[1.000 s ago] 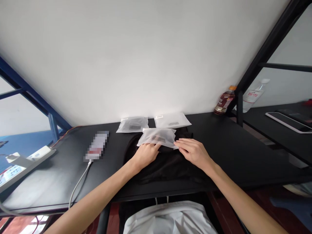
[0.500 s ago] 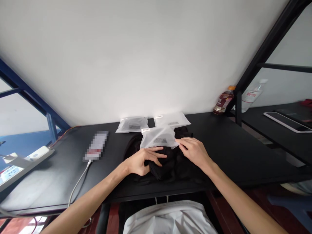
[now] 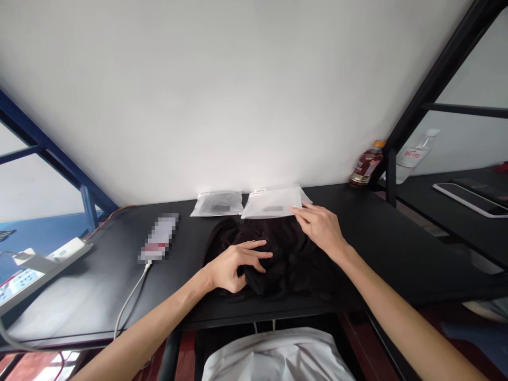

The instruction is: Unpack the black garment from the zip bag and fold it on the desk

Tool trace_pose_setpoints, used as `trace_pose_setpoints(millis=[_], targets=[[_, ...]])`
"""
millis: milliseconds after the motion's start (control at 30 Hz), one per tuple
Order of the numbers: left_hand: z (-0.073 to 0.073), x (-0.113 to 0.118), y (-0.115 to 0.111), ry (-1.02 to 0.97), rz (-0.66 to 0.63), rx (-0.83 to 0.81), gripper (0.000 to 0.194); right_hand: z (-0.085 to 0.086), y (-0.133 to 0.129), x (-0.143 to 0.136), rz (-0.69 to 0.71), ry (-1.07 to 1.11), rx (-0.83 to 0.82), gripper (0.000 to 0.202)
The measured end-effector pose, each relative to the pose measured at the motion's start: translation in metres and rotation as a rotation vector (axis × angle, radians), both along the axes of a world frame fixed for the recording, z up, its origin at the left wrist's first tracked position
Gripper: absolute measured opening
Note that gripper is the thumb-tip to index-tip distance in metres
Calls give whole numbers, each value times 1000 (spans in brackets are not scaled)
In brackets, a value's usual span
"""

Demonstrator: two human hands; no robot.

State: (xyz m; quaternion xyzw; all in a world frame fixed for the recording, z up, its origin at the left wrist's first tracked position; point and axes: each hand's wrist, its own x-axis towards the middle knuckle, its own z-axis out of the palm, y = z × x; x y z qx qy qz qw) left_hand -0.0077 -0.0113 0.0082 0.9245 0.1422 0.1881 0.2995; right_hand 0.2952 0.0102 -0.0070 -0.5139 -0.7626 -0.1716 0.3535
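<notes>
A bunched black garment lies on the black desk in front of me. My left hand rests at its left side, thumb tucked under a raised fold and fingers bent over it. With thumb and fingertips, my right hand pinches the right corner of a frosted zip bag. This bag lies at the back of the desk, overlapping another frosted bag, of which only the right part shows. Left of them sits a third frosted bag, with something dark inside.
A phone with a white charging cable lies on the left, near a power strip. At the back right, a dark drink bottle leans by a black frame post. A clear bottle and a tablet-like device are beyond it.
My right hand has moved the front frosted bag away from me, off the black garment and onto the back right bag. My left hand has stayed on the garment.
</notes>
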Motion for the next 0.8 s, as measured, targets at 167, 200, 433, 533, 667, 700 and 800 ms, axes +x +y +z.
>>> trace_pose_setpoints(millis=[167, 200, 433, 533, 667, 700, 800], targets=[[0, 0, 0, -22, 6, 15, 57, -3, 31, 13, -153, 11, -157, 37], [0, 0, 0, -18, 4, 16, 58, -5, 34, 13, -183, 1, -191, 38], [3, -1, 0, 56, 28, 34, 75, -15, 31, 12, -254, -16, -339, 51], [6, -2, 1, 88, 26, 54, 80, -12, 26, 7, -23, -78, -378, 48], [11, -2, 3, 165, 29, 100, 81, -12, 25, -3, 95, -169, -494, 49], [12, -1, 3, 186, 33, 116, 80, -12, 26, -4, 79, -182, -514, 49], [15, 3, 2, 259, 51, 190, 76, -12, 26, -5, 28, -194, -522, 51]])
